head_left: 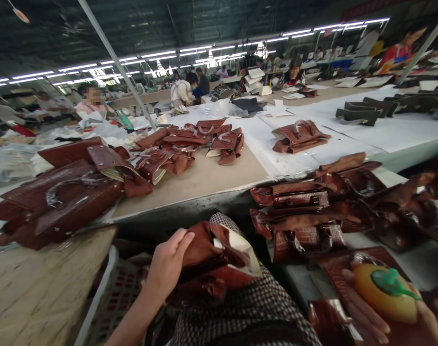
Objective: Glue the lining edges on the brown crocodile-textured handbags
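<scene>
My left hand (170,262) grips the edge of a reddish-brown leather bag (211,259) on my lap, thumb on top. The bag gapes toward the right and shows a pale lining. At the lower right, my right hand (370,312) is wrapped round a yellow squeeze bottle (388,293) with a green nozzle. That hand hovers over or rests among brown crocodile-grain bag pieces (327,315); I cannot tell whether it touches them. What is inside the bottle does not show.
Brown bags (70,197) cover the left of the worktable (200,185), and one bag (301,135) sits farther back. More bags (301,211) crowd my right side. A plastic basket (114,293) stands by my left arm near a wooden board (42,288). Several people work beyond.
</scene>
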Tool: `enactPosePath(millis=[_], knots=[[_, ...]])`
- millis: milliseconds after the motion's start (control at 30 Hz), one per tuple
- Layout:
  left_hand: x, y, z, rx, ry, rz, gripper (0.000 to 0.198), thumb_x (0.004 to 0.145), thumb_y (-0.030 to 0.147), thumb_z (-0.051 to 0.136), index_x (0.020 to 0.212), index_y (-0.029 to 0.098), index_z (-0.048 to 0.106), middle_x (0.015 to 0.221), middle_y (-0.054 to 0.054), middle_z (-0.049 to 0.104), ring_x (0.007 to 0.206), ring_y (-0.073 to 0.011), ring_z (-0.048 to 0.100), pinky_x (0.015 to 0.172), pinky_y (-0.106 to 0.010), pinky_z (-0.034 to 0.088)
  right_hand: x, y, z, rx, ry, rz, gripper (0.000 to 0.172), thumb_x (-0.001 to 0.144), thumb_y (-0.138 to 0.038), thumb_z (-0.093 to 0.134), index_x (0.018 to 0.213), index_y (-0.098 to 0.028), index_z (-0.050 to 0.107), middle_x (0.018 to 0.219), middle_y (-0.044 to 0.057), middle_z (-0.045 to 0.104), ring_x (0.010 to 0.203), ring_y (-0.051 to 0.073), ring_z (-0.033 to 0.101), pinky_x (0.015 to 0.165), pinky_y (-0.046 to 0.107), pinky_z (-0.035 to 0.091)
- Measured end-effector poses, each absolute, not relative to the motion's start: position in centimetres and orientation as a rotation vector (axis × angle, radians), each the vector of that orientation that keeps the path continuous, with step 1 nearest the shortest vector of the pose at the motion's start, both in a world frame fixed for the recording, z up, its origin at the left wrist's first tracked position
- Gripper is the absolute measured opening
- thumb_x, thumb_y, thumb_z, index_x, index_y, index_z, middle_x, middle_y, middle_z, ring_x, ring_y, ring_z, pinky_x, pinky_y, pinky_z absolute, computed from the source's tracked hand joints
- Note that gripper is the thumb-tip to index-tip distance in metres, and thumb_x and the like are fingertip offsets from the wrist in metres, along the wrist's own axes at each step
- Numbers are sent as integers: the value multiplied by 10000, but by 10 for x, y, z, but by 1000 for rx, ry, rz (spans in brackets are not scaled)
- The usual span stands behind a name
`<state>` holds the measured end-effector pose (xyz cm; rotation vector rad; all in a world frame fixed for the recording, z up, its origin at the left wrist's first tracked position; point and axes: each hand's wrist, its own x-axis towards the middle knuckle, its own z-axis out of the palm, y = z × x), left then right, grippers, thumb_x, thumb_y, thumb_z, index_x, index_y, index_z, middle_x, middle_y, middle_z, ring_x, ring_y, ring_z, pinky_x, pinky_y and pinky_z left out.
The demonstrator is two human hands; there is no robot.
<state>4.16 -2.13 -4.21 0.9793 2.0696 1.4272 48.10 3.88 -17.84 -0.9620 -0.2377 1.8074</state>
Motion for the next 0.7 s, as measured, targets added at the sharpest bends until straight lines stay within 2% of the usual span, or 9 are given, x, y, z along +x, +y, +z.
enactPosePath(millis=[100,200,300,367,500,600,700], knots=[[36,-6,-18,619,1864,1640,98,908,191,671,825,181,724,689,23,710,618,-135,655,601,-172,540,461,43,-155,-885,-198,1793,603,774,-585,731,1235,-197,744,1079,215,709,488,155,456,369,307,506],[38,-2,-2,425,1782,1713,167,987,180,560,936,152,717,704,-22,742,572,-150,698,557,-217,585,431,47,-120,-822,-309,1773,527,784,-590,730,1146,-209,774,1092,204,716,457,130,430,357,281,468],[49,-6,11,248,1651,1734,245,1032,178,503,931,114,716,712,-61,754,539,-152,715,508,-222,597,401,52,-91,-728,-383,1731,501,783,-615,735,1041,-190,791,982,161,722,438,110,403,328,228,389],[61,-9,18,174,1524,1806,308,1064,150,432,942,104,711,740,-60,762,579,-132,734,550,-200,619,385,56,-80,-641,-393,1724,477,828,-636,693,981,-194,789,916,132,721,467,130,460,364,230,427],[85,-14,21,44,1291,2011,346,1069,58,363,982,120,693,758,-8,760,655,-86,744,681,-180,661,364,63,-74,-491,-411,1680,514,884,-660,637,1022,-185,777,1000,155,748,753,252,685,554,305,578],[98,-20,16,-19,1218,2041,339,1055,29,371,1015,125,694,759,-2,760,653,-95,740,696,-208,682,355,68,-73,-422,-398,1646,522,909,-665,624,1053,-183,763,1070,153,757,940,276,724,754,348,616],[105,-30,11,-16,1218,2010,354,1053,25,360,1077,129,698,812,-21,778,717,-117,764,730,-235,691,347,77,-68,-418,-412,1539,464,930,-654,602,1021,-229,762,1072,111,763,1034,276,720,903,398,594]])
